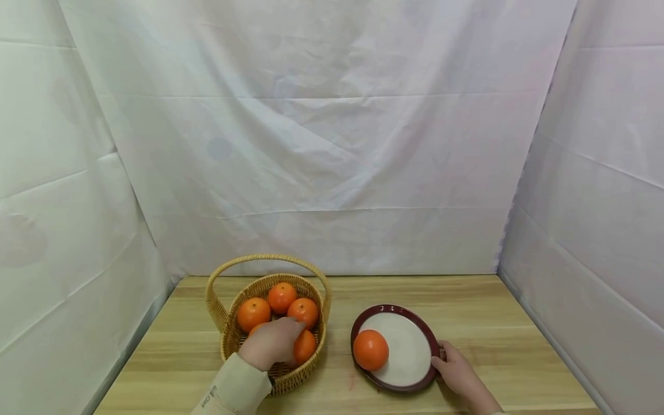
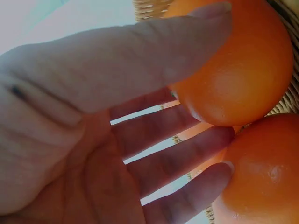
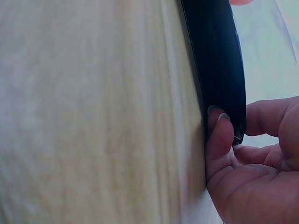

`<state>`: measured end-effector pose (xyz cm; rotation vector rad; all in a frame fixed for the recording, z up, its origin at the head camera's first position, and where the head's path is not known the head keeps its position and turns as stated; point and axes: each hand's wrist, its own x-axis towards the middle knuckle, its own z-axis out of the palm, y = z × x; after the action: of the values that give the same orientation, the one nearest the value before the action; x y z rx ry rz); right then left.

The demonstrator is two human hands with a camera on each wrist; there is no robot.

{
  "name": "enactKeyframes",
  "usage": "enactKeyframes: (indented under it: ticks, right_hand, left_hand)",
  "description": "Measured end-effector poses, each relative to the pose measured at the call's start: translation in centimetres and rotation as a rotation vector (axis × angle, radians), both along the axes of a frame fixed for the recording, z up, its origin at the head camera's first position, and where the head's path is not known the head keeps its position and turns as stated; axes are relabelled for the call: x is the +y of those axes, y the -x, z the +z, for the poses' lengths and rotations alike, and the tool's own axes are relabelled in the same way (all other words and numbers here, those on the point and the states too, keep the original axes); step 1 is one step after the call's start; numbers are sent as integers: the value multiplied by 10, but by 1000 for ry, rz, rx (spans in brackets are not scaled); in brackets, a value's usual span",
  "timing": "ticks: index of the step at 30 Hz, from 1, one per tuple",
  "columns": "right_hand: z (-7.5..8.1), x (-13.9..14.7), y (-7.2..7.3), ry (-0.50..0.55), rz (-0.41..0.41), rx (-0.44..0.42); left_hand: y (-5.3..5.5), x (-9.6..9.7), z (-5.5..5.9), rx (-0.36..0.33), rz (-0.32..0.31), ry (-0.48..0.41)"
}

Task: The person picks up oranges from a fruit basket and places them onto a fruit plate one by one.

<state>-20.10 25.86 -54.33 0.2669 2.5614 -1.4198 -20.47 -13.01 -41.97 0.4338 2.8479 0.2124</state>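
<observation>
My left hand [image 1: 275,341] reaches into a wicker basket [image 1: 293,377] that holds several oranges. In the left wrist view its thumb lies across one orange [image 2: 247,70], with the fingers round the other side. A second orange [image 2: 261,172] sits right at the fingertips. In the head view the hand partly covers the front orange [image 1: 305,347]. My right hand [image 1: 456,369] pinches the right rim of a white plate with a dark red edge [image 1: 410,351]. The right wrist view shows thumb and fingers on both sides of that rim [image 3: 217,60]. One orange [image 1: 370,350] rests on the plate's left side.
The basket's tall arched handle [image 1: 267,256] stands up over its far side. Both containers are on a wood-grain table [image 1: 171,346]. White cloth [image 1: 332,144] hangs behind the table and along both sides.
</observation>
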Motion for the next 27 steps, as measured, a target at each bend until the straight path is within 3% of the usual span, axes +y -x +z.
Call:
enactKeyframes:
  ticks: [7,16,27]
  right_hand:
    - [1,-1,-1,5,0,10]
    - [-1,0,-2,11,0,23]
    - [-2,0,0,15,-1,8]
  left_hand:
    - [5,-3,-4,-18,13,-54]
    - [6,-4,-4,-81,48,-49]
    - [3,-5,-3,-72,58,-41]
